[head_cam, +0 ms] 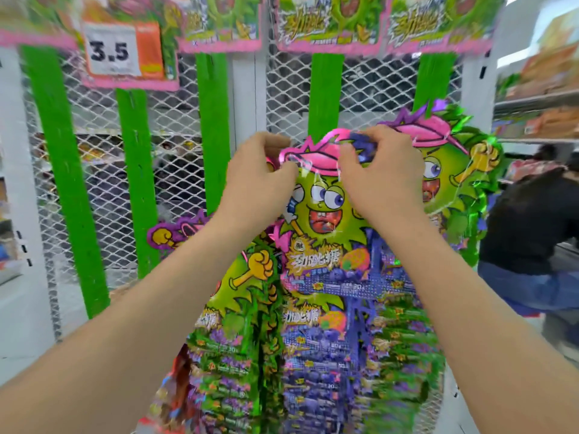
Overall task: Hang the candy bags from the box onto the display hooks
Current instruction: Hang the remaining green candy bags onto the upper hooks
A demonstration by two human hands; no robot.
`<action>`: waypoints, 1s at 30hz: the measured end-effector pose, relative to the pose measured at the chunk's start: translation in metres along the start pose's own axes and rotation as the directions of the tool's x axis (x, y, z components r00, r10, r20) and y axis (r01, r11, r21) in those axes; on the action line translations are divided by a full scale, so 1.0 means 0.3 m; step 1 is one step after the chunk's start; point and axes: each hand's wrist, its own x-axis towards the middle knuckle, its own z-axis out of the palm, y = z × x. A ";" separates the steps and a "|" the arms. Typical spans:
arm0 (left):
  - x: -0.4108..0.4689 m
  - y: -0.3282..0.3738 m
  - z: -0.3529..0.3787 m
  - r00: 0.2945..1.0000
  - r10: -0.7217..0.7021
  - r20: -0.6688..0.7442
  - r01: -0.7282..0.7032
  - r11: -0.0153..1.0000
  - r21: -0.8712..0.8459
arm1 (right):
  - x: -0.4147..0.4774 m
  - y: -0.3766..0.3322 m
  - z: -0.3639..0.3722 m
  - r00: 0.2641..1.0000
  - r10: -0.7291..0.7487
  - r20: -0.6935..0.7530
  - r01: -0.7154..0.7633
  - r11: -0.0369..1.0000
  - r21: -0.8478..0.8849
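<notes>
Left hand [263,173] and right hand [380,173] both pinch the candy bag [322,211] by its pink top, up against the mesh rack [175,120]; hook hidden behind; keep it level, feel the hole on.

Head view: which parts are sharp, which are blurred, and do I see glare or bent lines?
Head view: the left hand and right hand, pinching the candy bag at its top, are fairly sharp; the lower bags smear with blur; its foil shows small white glints; the green strips lean outward, a wide-angle distortion.
</notes>
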 end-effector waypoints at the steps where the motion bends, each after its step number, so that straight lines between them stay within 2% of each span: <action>1: -0.006 -0.008 0.003 0.996 0.080 -0.031 -0.078 0.995 0.065 | 0.001 -0.001 0.011 1.000 0.006 0.011 -0.006 1.000 -0.016; 3: -0.018 -0.033 0.016 0.973 0.226 -0.045 -0.216 0.962 0.165 | 0.000 0.005 0.033 1.000 0.016 0.018 -0.015 0.998 -0.059; 5: -0.030 -0.058 0.030 0.955 0.297 -0.020 -0.282 0.923 0.263 | -0.009 0.010 0.046 1.000 0.023 0.019 -0.022 0.997 -0.069; 8: -0.051 -0.098 0.050 0.940 0.340 0.014 -0.316 0.858 0.406 | -0.034 0.020 0.060 0.999 0.027 0.046 -0.024 0.998 -0.057; 11: -0.076 -0.122 0.059 0.939 0.341 0.035 -0.319 0.833 0.452 | -0.066 0.026 0.071 0.999 -0.005 0.042 0.007 0.999 -0.054; 15: -0.095 -0.138 0.061 0.931 0.357 0.073 -0.339 0.776 0.532 | -0.083 0.037 0.094 0.999 -0.040 0.011 0.041 0.989 -0.142; 23: -0.117 -0.154 0.059 0.925 0.351 0.145 -0.369 0.742 0.560 | -0.104 0.052 0.091 0.998 -0.059 0.037 0.067 0.954 -0.292; 26: -0.111 -0.144 0.063 0.920 0.375 0.117 -0.371 0.734 0.569 | -0.105 0.038 0.077 0.999 -0.037 0.033 0.044 0.968 -0.248; 28: -0.097 -0.125 0.068 0.930 0.357 0.091 -0.348 0.771 0.533 | -0.111 0.025 0.063 1.000 -0.018 -0.006 0.017 0.981 -0.194; 30: -0.076 -0.095 0.074 0.950 0.301 0.082 -0.306 0.854 0.421 | -0.122 0.010 0.044 0.999 -0.001 -0.038 -0.006 0.984 -0.177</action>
